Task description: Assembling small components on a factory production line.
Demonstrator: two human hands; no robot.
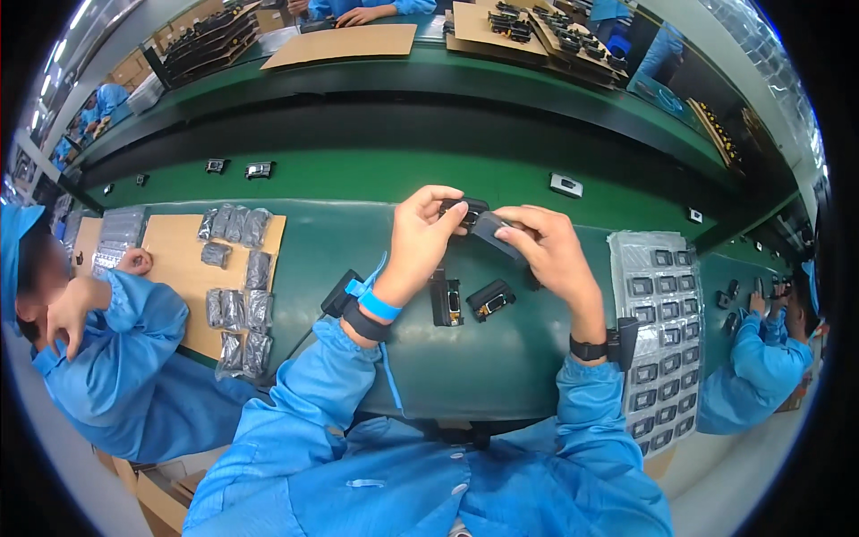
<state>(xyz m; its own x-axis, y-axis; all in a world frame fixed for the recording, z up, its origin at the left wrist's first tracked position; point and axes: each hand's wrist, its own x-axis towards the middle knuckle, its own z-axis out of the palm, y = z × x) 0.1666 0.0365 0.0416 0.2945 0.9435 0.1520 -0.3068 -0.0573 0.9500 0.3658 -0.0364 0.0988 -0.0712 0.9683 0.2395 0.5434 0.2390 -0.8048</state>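
Note:
Over the green bench mat [403,358], my left hand [420,234] pinches a small black device housing [463,215] between thumb and fingers. My right hand [550,246] grips a dark grey cover [497,235] that overlaps the housing's right side; whether the two parts are joined cannot be made out. Below my hands, a black device housing [446,301] lies on the mat with its inner parts showing. Beside it rests a similar black housing [491,300], turned at an angle. Another dark piece is partly hidden under my right hand.
Plastic-bagged parts [233,309] lie on cardboard [192,329] at left, beside a seated co-worker [134,331]. A plastic tray [617,268] of black frames stands right. Beyond the mat, a green belt [358,179] carries devices, including a silver one [565,185]. A loaded shelf [358,85] spans above.

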